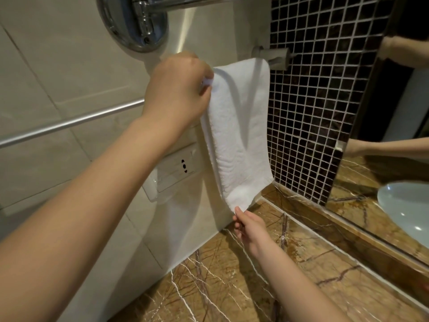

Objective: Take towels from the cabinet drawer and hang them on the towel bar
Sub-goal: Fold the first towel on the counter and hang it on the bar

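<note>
In the head view, a white towel (pixel 239 126) hangs folded over the towel bar (pixel 69 123), at the bar's right end, just beside the bracket (pixel 271 55) that fixes it to the wall (pixel 46 66). The towel drapes down the wall as a long narrow strip, and its lower end is drawn out toward you, just above the counter (pixel 232 287). Your left hand (pixel 176 89) is raised at bar height on the left side of the towel. Its fingers are curled and they pinch the towel's upper left edge, with a bit of white cloth showing between them. Your right hand (pixel 249 225) is low, close over the counter, and pinches the bottom corner of the towel between thumb and fingers, so both hands hold the same towel at opposite ends. The bare part of the bar runs off to the left behind your left forearm. A white socket (pixel 178 168) sits on the wall below the bar, to the left of the hanging cloth. The counter is brown veined marble. To the right of the towel the wall is dark mosaic tiles (pixel 313 101), and beyond them a mirror (pixel 394 135) reflects your arms and a pale basin (pixel 406 205). A chrome fitting (pixel 134 22) is mounted on the wall above your left hand.
</note>
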### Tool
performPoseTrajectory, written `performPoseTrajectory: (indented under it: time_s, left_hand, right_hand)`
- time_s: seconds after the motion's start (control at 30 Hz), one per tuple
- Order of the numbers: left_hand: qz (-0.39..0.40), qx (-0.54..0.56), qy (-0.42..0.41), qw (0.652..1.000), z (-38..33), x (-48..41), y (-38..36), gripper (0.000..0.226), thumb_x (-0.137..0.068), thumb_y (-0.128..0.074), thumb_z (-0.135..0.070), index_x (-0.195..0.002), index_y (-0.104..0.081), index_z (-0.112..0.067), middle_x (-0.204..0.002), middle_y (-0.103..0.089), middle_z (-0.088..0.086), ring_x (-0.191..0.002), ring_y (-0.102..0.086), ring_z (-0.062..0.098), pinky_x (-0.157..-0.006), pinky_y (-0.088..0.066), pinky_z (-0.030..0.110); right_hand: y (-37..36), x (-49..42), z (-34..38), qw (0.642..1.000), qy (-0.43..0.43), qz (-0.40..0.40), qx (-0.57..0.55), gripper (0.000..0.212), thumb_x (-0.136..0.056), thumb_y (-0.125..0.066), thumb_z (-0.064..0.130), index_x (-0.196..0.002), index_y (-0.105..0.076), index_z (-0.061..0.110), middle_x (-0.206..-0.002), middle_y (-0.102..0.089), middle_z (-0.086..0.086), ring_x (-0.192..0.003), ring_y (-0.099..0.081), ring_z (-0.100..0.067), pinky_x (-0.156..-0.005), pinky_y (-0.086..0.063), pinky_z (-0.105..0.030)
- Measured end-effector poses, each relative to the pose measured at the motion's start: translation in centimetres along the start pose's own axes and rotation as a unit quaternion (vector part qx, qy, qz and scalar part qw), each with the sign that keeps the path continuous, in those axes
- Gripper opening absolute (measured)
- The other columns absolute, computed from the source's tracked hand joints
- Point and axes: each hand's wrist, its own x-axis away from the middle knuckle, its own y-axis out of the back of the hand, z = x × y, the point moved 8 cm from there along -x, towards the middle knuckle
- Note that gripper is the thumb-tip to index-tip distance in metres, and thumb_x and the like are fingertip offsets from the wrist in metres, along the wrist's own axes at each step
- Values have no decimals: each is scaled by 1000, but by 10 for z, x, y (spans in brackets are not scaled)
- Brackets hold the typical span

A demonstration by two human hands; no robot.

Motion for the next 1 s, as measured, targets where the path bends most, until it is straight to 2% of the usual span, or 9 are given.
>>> performPoseTrajectory:
  time_s: [0.07,0.2,0.33,0.57,1.0]
  left_hand:
    - [6,-2,-9,1000,-4,-3,-4,34,-83,-51,-14,-112,-68,-12,-106,-66,14,-102,-58,35,-84,-44,42]
    - [7,-13,-22,1000,-11,-6,-12,35,-80,-50,-12,-109,-69,-8,-102,-66,18,-97,-58,37,-80,-46,44]
    - [15,-28,-28,999,-15,-12,-20,34,-78,-50,-12,-106,-68,-7,-100,-65,17,-96,-56,36,-78,-45,43]
    - [20,-33,-43,998,-20,-11,-29,30,-81,-48,-13,-102,-65,-1,-102,-64,18,-96,-55,36,-75,-44,44]
    - [41,-26,-38,998,-23,-12,-33,31,-82,-46,-12,-104,-64,-1,-106,-63,16,-97,-56,37,-77,-46,47]
  right_hand:
    - [3,-3,3,1000,1,-6,-4,19,-88,-66,24,-82,-62,7,-64,-55,1,-53,-45,-8,-48,-38,-16]
    - [11,-8,11,1000,13,-24,-10,18,-88,-67,23,-77,-61,11,-62,-56,2,-51,-46,-7,-40,-39,-13]
    - [18,-10,16,999,18,-31,-9,17,-88,-67,23,-77,-62,11,-61,-57,3,-52,-47,-7,-40,-41,-14]
    - [27,-12,21,999,9,-45,-26,13,-87,-68,21,-83,-65,9,-70,-64,2,-57,-51,-6,-50,-47,-15]
    - [37,-15,25,997,8,-66,-27,11,-87,-69,20,-84,-67,10,-67,-67,3,-53,-52,-5,-53,-45,-17]
